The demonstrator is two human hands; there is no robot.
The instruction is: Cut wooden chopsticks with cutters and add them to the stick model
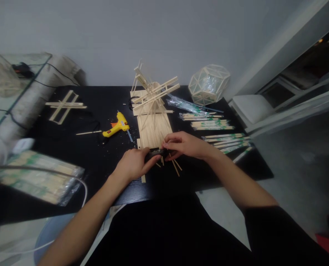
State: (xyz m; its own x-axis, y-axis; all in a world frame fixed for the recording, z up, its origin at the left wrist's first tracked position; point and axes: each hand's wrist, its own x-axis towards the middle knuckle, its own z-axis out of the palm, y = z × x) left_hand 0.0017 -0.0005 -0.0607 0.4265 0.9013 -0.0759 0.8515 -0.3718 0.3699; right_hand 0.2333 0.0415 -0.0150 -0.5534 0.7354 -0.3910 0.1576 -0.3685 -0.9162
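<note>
My left hand (131,162) is closed around a small dark hand tool (154,153) near the table's front edge; its exact kind is unclear. Just to the right, my right hand (184,145) has its fingers pinched together at the tool's far end, seemingly on a thin wooden stick, though the fingertips hide most of it. Several loose sticks (176,167) lie beneath and beside the hands. Directly beyond them is a flat panel of sticks laid side by side (154,129), joined to a windmill-like stick model (154,96) with crossed blades.
A yellow glue gun (117,125) lies left of the panel, with a crossed stick frame (66,106) farther left. Wrapped stick bundles (212,125) lie on the right, before a faceted stick ball (209,85). A large wrapped pack (39,175) sits at the near left by cables.
</note>
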